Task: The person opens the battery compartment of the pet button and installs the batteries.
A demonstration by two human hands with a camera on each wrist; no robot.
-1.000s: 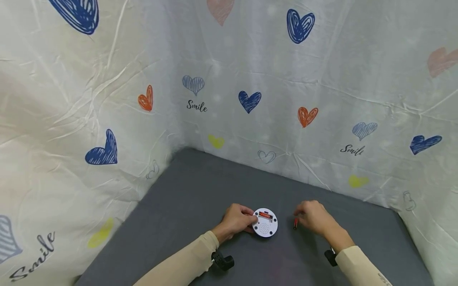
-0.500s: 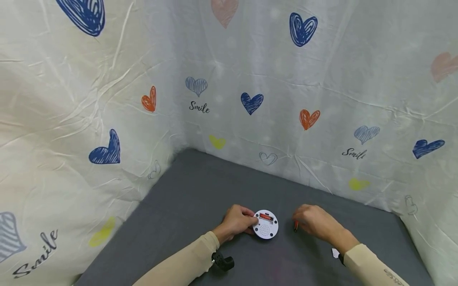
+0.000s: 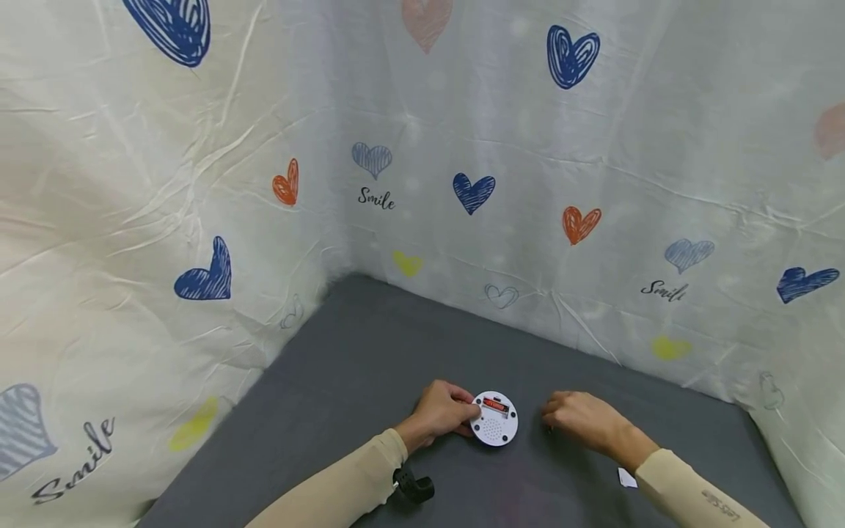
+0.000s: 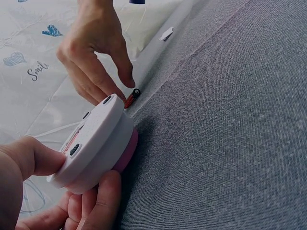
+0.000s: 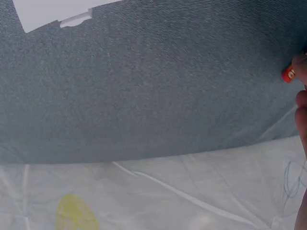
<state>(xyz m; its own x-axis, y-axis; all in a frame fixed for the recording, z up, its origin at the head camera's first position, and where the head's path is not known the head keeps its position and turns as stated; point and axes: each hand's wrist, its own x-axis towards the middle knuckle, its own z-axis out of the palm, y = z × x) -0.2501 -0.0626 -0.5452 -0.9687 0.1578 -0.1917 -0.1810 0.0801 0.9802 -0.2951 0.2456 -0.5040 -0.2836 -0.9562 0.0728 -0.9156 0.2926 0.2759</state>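
Observation:
My left hand (image 3: 441,414) holds a round white device (image 3: 494,429) by its edge, thumb on the flat face and fingers beneath. That face has small dark feet, a patch of holes and an uncovered battery compartment with a red battery (image 3: 495,405) in it. In the left wrist view the device (image 4: 91,148) stands tilted, its pink side towards the table. Right of it, my right hand (image 3: 584,419) pinches another red battery (image 4: 132,98) low over the table. Its thumb covers part of that battery (image 5: 288,74) in the right wrist view; the head view mostly hides it.
A small white flat piece with a tab (image 5: 75,19) lies on the grey tabletop (image 3: 396,330) beside my right wrist. White curtains (image 3: 422,147) printed with hearts hang along the table's far and left edges.
The right hand has shifted slightly down in the head view, and the battery under it has gone mostly out of sight. The white piece has come into view by the right wrist. The left hand keeps its hold.

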